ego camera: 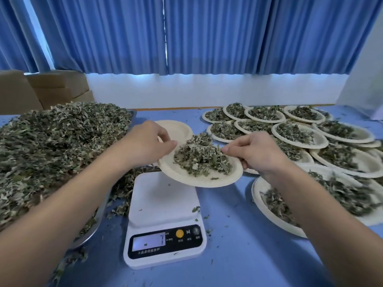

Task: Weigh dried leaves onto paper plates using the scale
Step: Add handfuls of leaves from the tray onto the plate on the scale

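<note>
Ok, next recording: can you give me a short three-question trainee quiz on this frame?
1. True or false: the right hand grips the loaded plate by its rim.
2. On which side of the scale is the big leaf pile? A) left B) right C) near edge
3. Fill in: the plate just beyond the left hand is ____.
Key: 1 true; 2 A; 3 empty.
</note>
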The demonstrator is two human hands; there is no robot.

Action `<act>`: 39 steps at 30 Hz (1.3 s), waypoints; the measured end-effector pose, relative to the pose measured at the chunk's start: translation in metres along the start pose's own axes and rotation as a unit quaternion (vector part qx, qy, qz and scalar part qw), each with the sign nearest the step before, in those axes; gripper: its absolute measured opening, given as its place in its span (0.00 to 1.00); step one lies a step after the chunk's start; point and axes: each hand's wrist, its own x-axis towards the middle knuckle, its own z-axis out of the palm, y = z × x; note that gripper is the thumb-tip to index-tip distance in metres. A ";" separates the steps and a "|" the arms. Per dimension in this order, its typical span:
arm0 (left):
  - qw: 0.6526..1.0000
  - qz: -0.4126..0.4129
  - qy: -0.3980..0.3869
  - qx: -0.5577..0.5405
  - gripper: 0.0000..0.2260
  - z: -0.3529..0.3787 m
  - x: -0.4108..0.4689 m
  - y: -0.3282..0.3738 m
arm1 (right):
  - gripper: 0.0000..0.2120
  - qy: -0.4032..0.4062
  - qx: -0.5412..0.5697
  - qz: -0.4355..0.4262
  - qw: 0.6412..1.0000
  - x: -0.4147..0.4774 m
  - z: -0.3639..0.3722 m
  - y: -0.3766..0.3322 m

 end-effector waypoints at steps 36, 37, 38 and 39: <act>0.986 0.021 -0.011 -0.163 0.08 0.250 0.309 0.252 | 0.05 0.348 -0.429 0.076 0.830 0.234 -0.284 0.098; 0.987 0.032 -0.008 -0.160 0.07 0.248 0.304 0.249 | 0.06 0.356 -0.424 0.063 0.830 0.231 -0.277 0.096; 0.986 0.041 -0.004 -0.159 0.07 0.244 0.298 0.244 | 0.07 0.358 -0.416 0.047 0.835 0.226 -0.267 0.091; 0.986 0.047 0.001 -0.160 0.07 0.238 0.293 0.238 | 0.08 0.356 -0.413 0.026 0.838 0.222 -0.257 0.085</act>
